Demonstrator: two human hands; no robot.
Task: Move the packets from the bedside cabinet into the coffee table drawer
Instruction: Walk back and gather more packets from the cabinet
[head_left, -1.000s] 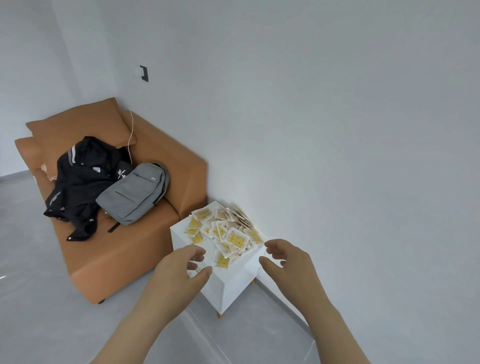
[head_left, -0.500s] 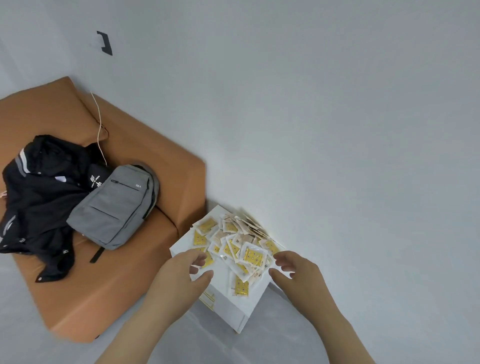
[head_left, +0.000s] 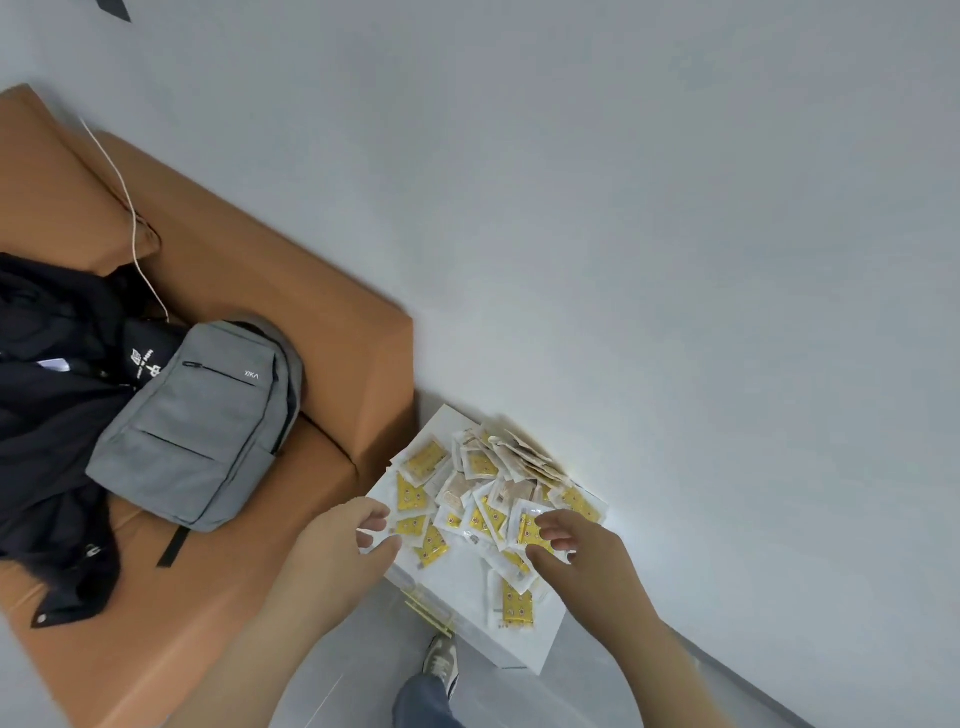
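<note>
Many packets (head_left: 483, 493) lie heaped on the cabinet (head_left: 454, 579) right of the sofa (head_left: 291, 322); left hand (head_left: 343, 545) at its near-left edge, loosely curled, empty; right hand (head_left: 576, 551) over the heap, grasp not discernible.

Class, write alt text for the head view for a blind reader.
A left hand and right hand hover over yellow packets heaped on a white bedside cabinet. An orange sofa beside it holds a grey backpack and black jacket.

Left hand (head_left: 343, 543) and right hand (head_left: 584, 558) hover at packets (head_left: 480, 491).
</note>
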